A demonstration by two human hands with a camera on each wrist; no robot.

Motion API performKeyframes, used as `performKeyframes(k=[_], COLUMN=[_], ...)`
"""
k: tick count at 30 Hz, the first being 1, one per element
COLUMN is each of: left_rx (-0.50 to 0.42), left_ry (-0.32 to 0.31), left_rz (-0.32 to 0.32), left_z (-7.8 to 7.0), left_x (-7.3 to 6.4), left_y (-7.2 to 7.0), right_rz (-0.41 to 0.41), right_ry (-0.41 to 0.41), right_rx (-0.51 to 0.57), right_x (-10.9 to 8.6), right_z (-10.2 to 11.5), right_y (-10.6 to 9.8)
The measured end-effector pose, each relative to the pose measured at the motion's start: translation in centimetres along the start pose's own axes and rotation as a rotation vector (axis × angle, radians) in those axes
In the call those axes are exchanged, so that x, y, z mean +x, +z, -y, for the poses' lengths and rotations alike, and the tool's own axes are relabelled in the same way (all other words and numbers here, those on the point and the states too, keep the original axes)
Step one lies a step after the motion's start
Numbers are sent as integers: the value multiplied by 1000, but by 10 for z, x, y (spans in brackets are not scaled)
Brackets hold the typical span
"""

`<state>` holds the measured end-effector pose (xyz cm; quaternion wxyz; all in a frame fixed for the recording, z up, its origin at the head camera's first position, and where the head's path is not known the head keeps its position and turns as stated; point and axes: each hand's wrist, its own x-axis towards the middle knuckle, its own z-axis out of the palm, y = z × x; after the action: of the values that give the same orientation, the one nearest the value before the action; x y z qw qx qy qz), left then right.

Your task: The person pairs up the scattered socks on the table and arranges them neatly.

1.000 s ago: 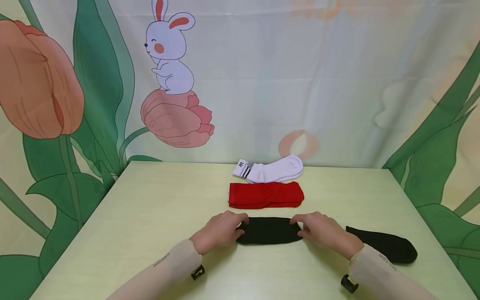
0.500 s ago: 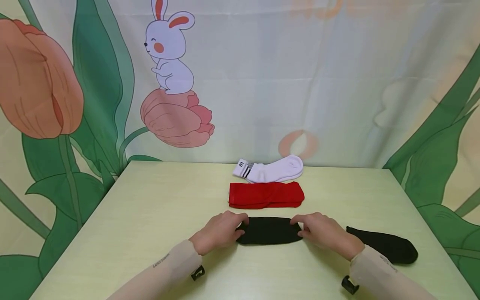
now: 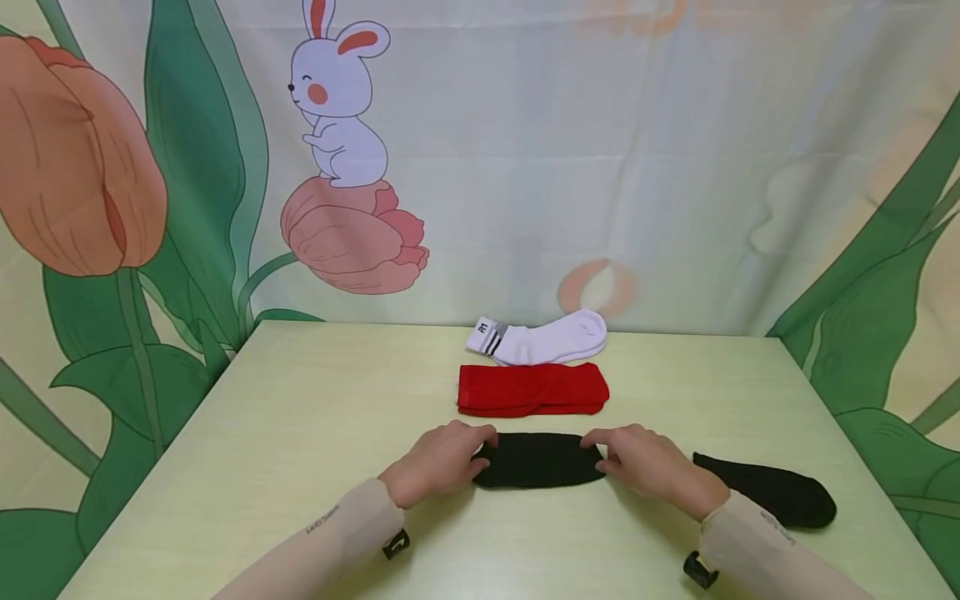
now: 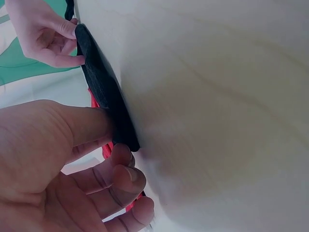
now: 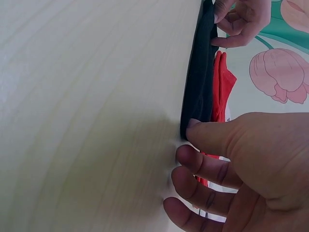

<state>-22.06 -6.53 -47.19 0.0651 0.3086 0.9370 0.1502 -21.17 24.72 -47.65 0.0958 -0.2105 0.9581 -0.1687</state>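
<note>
A folded black sock (image 3: 536,461) lies flat and lengthwise in the middle of the table in the head view. My left hand (image 3: 442,458) holds its left end, index finger at the far corner and thumb at the near side. At the right end, my right hand (image 3: 648,467) grips the sock in the same way. Both wrist views show a thumb on the black cloth, with the other fingers curved near its end. A second black sock (image 3: 780,492) rests farther right, partly hidden behind the right wrist.
Beyond the black sock lies a folded red pair of socks (image 3: 532,390). White socks with black stripes (image 3: 540,337) are behind that, near the table's back edge. A printed curtain (image 3: 510,167) with a rabbit and tulips hangs behind the pale table (image 3: 322,392).
</note>
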Motion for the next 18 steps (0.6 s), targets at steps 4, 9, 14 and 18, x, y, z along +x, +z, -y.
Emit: performKeyframes(k=[4,9,14,18], left_rx=[0,1,1,1], left_ry=[-3,0,3,6], left_rz=[2,-1,-2,-3], left_z=[-1,-1,0,0], left_x=[0,0,0,0], left_y=[-1,-1,0,0], right_rz=[3,1,-2,-6], right_ry=[13,10,6,1], right_rx=[2,2,-8,-13], right_x=[1,0,-1,-1], right_z=[0,1,1,1], right_y=[0,0,0,1])
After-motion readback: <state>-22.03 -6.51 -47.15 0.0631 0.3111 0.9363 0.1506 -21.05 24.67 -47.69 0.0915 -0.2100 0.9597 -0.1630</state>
